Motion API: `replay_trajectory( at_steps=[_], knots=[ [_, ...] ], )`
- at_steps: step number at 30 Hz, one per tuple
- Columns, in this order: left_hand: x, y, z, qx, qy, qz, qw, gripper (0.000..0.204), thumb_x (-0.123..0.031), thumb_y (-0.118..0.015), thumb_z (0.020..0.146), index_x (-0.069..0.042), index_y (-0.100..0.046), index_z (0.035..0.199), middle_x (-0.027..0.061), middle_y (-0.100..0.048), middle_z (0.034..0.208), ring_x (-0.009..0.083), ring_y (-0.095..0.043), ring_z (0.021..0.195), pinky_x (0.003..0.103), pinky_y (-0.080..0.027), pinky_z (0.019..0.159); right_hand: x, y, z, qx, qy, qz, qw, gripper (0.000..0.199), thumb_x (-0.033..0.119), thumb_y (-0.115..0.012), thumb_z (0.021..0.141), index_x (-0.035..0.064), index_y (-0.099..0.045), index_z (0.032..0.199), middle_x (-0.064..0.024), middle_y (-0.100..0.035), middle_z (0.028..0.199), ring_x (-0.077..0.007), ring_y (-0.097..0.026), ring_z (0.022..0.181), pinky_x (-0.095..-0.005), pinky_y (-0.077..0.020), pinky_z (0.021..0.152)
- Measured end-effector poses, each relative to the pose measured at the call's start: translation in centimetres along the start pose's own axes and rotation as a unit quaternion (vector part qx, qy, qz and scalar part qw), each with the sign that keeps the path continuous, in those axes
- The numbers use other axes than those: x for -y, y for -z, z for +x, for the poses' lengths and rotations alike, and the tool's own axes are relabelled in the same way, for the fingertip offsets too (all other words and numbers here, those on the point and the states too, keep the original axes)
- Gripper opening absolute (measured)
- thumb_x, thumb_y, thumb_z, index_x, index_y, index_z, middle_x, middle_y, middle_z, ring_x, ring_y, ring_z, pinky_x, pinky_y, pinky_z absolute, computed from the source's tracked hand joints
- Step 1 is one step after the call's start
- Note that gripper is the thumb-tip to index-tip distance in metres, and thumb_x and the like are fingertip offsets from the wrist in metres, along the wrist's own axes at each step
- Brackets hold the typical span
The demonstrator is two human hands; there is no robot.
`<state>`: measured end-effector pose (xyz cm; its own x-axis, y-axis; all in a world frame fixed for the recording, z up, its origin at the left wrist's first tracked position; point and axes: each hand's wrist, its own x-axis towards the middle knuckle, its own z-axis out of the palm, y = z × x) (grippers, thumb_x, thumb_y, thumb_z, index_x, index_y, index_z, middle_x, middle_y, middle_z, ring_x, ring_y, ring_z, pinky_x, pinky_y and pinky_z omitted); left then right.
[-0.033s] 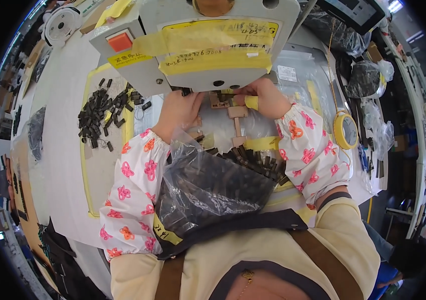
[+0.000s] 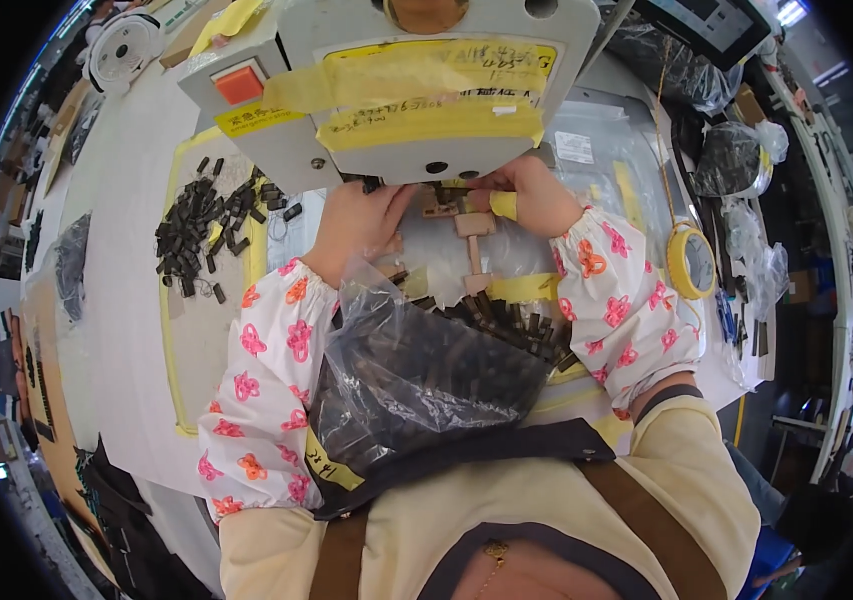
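Note:
Under the front of a grey machine [image 2: 296, 150], my left hand [image 2: 358, 225] is closed, its fingertips pressed together; what they hold is hidden. Across from it my right hand [image 2: 538, 200], with yellow tape round a finger, is also closed in a pinch, its fingertips partly under the machine's edge, so I cannot make out what is in it. Between the hands sits a small tan fixture [image 2: 474, 224] with a narrow strip running toward me. Nearer my body, a clear plastic bag [image 2: 426, 375] full of dark small pieces lies open, with several dark pieces [image 2: 506, 318] at its mouth.
A pile of small black pieces [image 2: 201, 225] lies on a yellow-taped board at left. The machine carries a red button [image 2: 238, 85] and a yellow label sheet [image 2: 436, 95]. To the right are a yellow tape roll [image 2: 691, 260] and clear plastic bags [image 2: 736, 160].
My left fingertips have shifted very slightly right, toward the fixture. My right hand has hardly moved.

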<state>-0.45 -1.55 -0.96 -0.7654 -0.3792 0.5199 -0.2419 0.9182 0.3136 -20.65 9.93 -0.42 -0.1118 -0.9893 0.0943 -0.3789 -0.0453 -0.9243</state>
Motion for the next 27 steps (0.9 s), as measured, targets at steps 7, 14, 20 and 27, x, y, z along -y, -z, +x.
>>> replay_trajectory(
  at_steps=[7, 14, 20, 27],
  knots=[
    [-0.7, 1.2, -0.1, 0.046, -0.005, -0.063, 0.997, 0.015, -0.017, -0.055, 0.08, -0.016, -0.064, 0.092, 0.006, -0.065, 0.074, 0.026, -0.058, 0.056, 0.034, -0.044, 0.056, 2.8, -0.9, -0.2, -0.048, -0.026, -0.147, 0.988, 0.018, 0.004, -0.062, 0.066, -0.0009, -0.063, 0.083, -0.0132, -0.062, 0.072, -0.0213, -0.06, 0.066, -0.0298, -0.0472, 0.062],
    [-0.6, 1.1, -0.1, 0.043, -0.034, -0.021, 0.998, 0.02, -0.012, -0.054, 0.077, -0.017, -0.063, 0.094, 0.0062, -0.065, 0.076, 0.0264, -0.058, 0.057, 0.035, -0.045, 0.056, 2.3, -0.3, -0.4, -0.02, 0.074, -0.214, 0.974, 0.018, 0.004, -0.064, 0.067, 0.0018, -0.065, 0.085, -0.0146, -0.061, 0.073, -0.0294, -0.059, 0.069, -0.0353, -0.0472, 0.063],
    [-0.7, 1.1, -0.2, 0.052, -0.023, -0.035, 0.998, 0.02, -0.011, -0.053, 0.077, -0.017, -0.063, 0.093, 0.0068, -0.065, 0.078, 0.0263, -0.058, 0.058, 0.035, -0.044, 0.058, 2.2, 0.0, -0.3, -0.021, 0.127, -0.256, 0.958, 0.013, 0.002, -0.062, 0.064, 0.0023, -0.065, 0.077, -0.012, -0.061, 0.075, -0.031, -0.058, 0.071, -0.0362, -0.0466, 0.065],
    [-0.8, 1.5, -0.2, 0.063, -0.022, -0.031, 0.997, 0.023, -0.01, -0.054, 0.073, -0.017, -0.063, 0.094, 0.0069, -0.065, 0.076, 0.0258, -0.058, 0.058, 0.034, -0.044, 0.058, 2.5, -0.2, -0.3, -0.02, 0.12, -0.287, 0.95, 0.011, 0.004, -0.06, 0.064, 0.0029, -0.065, 0.075, -0.0121, -0.061, 0.074, -0.0309, -0.058, 0.073, -0.0372, -0.047, 0.066]
  ],
)
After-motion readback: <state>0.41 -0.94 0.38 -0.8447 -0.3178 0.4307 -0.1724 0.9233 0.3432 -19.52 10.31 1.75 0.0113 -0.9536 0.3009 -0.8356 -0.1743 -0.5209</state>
